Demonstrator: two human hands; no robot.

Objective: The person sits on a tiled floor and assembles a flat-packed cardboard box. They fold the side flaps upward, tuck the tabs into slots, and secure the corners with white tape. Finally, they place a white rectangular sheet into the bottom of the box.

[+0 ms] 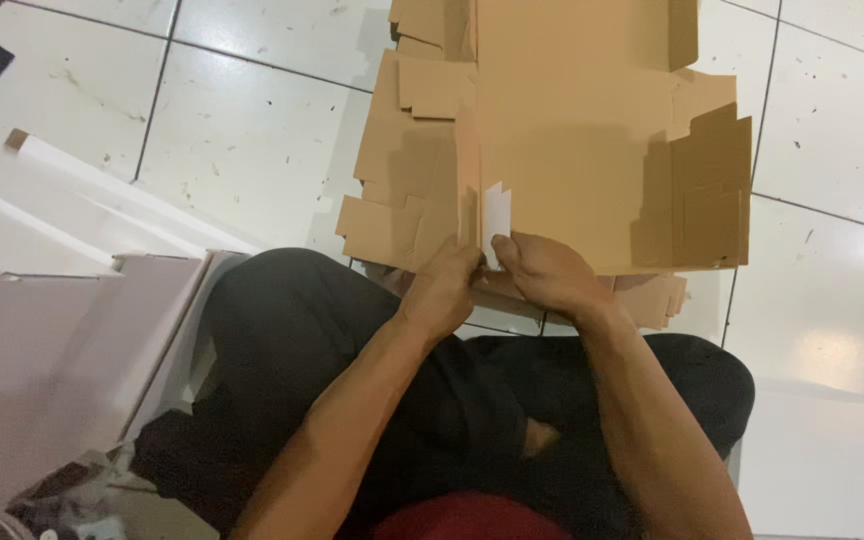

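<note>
Both hands meet at the near edge of a flat brown cardboard sheet [572, 130]. The left hand [444, 290] pinches the edge of a folded flap, fingers closed on it. Just beside it, the right hand [542, 272] grips a small white strip [497, 215] sticking up from the cardboard. More cardboard pieces [402, 190] lie underneath, beyond the left hand, on the tiled floor [242, 130].

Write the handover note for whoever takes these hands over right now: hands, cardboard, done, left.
Left hand: pinching the near edge of the flat cardboard box blank, beside a raised fold.
Right hand: holding the small white strip at the same edge.
The blank lies on a stack of cardboard blanks on the tiled floor.
Done: one fold stands up.
Left: side flaps lie flat; box not formed.
</note>
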